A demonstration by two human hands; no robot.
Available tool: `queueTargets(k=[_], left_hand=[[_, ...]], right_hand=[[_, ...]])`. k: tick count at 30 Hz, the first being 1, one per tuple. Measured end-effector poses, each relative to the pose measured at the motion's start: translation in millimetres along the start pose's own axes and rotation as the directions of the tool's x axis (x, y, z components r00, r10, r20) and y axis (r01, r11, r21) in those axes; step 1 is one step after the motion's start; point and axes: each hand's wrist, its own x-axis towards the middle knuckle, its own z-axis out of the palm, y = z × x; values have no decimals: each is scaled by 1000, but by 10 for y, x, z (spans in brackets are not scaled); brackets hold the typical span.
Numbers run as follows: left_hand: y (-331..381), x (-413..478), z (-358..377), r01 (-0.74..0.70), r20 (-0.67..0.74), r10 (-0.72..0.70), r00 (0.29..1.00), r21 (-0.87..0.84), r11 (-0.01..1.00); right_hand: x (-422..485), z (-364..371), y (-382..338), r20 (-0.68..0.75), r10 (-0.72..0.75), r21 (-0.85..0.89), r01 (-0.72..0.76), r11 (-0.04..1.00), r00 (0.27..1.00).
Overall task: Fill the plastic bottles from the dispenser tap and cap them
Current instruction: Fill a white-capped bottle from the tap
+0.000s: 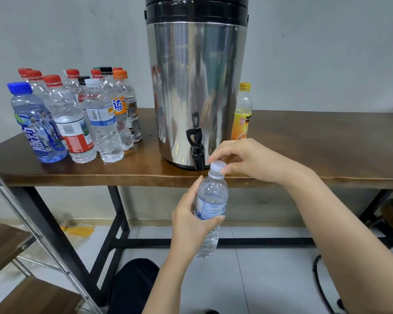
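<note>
Your left hand (188, 220) has its grip wrapped round the clear bottle (211, 200), held tilted below the worktop (304, 143) edge, just in front of the dispenser (195, 87) tap (196, 150). Your right hand (243, 159) pinches its white cap (218, 166), seated on the neck. Capped bottles (77, 116) stand left of the dispenser.

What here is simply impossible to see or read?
Head view only:
- dispenser top: cut off by the upper edge.
- rear bottles on the table: hidden behind the front row.
- yellow-capped bottle: partly behind the dispenser.
- label on the held bottle: too small, partly covered by the left hand.
- cap far side: behind the right hand.
</note>
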Motion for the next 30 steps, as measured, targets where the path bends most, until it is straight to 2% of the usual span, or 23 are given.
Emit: queueTargets(k=[7,13,17,20,25,27,30], left_hand=[[15,-24,-94,-19,-21,19,1000,26,999],[35,-28,-177,-47,-11,48,999,33,998],[30,-29,-257,-30,-57,30,998,1,1000],[27,-31,-313,-31,-87,31,996,-1,1000],[12,-35,-420,-16,-136,12,991,-24,1000],[55,-8,-492,-34,-181,28,983,-28,999],[157,126,-670,-82,-287,60,956,-63,995]], right_hand=[[59,75,-88,10,25,-36,-24,999,1000],[91,151,-215,-86,125,-180,-139,974,988],[96,165,-295,-65,67,-96,-73,993,996],[167,240,-328,-165,43,-39,-50,998,985],[268,386,-312,-215,24,-42,-34,999,976],[275,458,-281,-356,-42,-67,19,998,933],[309,569,-234,-630,-216,-156,151,976,746]])
